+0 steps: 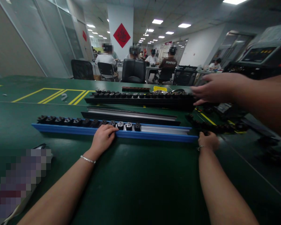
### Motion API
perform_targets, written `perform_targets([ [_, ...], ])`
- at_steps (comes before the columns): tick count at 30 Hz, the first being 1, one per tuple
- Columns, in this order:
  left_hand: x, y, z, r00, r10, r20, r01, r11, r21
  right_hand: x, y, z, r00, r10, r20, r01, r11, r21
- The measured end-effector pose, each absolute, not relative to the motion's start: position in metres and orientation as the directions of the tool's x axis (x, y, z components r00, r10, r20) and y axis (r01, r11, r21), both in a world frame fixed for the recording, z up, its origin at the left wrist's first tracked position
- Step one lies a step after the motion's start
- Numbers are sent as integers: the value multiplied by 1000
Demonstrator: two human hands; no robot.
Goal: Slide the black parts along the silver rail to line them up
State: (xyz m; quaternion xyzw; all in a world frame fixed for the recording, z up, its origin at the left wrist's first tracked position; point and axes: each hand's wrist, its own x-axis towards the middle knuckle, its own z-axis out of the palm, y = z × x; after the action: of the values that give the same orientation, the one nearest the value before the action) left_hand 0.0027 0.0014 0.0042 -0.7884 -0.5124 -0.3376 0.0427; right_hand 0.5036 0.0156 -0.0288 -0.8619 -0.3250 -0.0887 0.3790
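Head view: at the near left of the green worktop, a blurred-out packet is seen. Beyond it, a long blue channel is laid crosswise. Its near edge is touched by the left hand, fingers bent beside the seated parts; whether anything is gripped cannot be told. At the channel's right end the right hand is placed with fingers curled; whether a small piece is pinched there cannot be made out. From the left end to past the middle, the channel is filled with a row of black parts; its right stretch is left unfilled. Just beyond, an unfilled dark channel is set. Farther, a black channel is lined with similar parts, its right end reached over by a co-worker's hand.
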Motion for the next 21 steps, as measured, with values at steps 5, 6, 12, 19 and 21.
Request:
perform_targets([
  [5,2,2,3,246,778,578,833,-475,284,495,9,-18,867,379,324,487,-509,-710],
  [6,2,2,3,246,778,578,832,-475,285,491,8,-15,861,384,334,497,-495,-712],
  [12,3,2,3,250,774,581,834,-477,276,433,4,8,608,508,610,779,-235,-581],
  [19,4,2,2,247,775,582,827,-482,291,337,-1,22,26,731,682,885,300,-356],
  [21,4,2,2,243,776,582,824,-481,298,315,0,20,-79,747,660,843,403,-355],
])
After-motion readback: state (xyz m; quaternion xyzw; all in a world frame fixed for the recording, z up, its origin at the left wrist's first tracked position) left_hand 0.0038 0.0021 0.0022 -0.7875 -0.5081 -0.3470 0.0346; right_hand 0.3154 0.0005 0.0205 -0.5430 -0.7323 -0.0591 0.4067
